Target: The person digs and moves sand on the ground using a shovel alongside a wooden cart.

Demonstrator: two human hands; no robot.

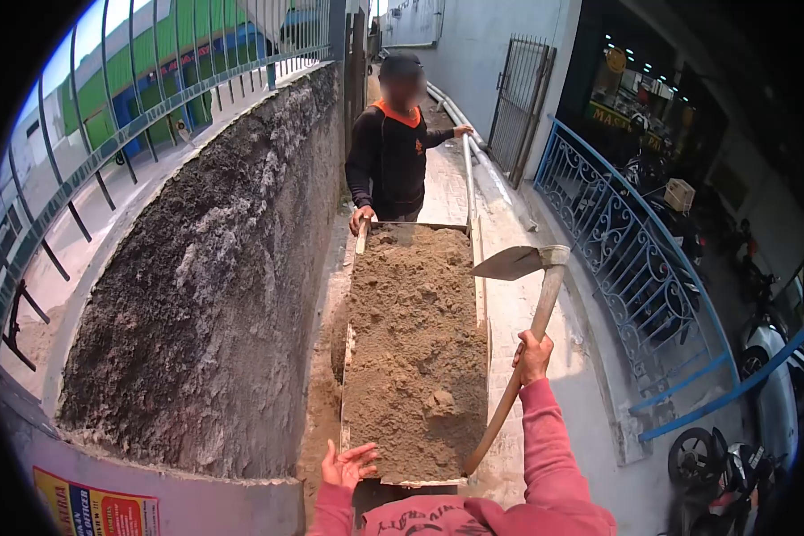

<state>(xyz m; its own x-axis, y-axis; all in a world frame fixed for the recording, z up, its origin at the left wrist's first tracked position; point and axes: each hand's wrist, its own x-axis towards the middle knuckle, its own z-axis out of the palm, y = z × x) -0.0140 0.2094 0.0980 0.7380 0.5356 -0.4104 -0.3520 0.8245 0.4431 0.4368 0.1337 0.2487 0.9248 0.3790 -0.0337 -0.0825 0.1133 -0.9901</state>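
Note:
My right hand is wrapped round the wooden handle of a hoe, whose broad metal blade points up and to the left. The lower end of the handle comes down by the near right corner of a cart. A heap of damp brown sand fills the cart to its rim. At the near left corner of the cart, my left hand has its fingers spread and holds nothing. Whether it touches the cart's edge I cannot tell.
A co-worker stands at the far end, one hand on the cart and the other on a long pole. A rough wall borders the left. Blue railings and motorbikes line the right. A metal gate stands farther back.

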